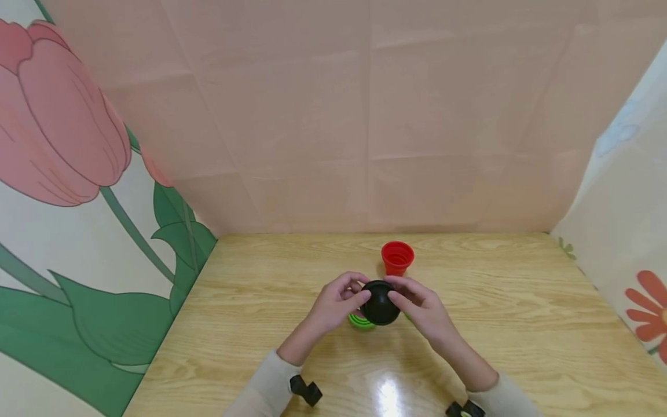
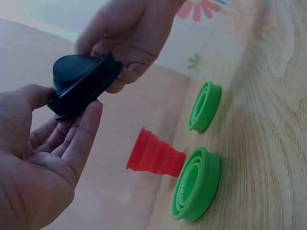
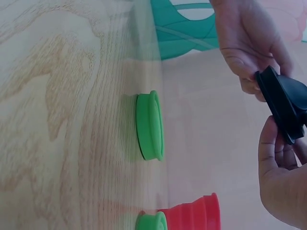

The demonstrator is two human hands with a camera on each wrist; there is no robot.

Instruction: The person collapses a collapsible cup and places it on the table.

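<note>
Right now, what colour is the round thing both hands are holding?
The round thing is black, and that shows best in the head view.

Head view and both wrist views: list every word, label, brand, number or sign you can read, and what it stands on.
No text can be read in any view.
Lower green round ringed piece in the left wrist view: tiny pale marks inside, too small and blurred to tell whether they are lettering.
Black round domed piece and red ribbed tapered cup: no lettering seen.
</note>
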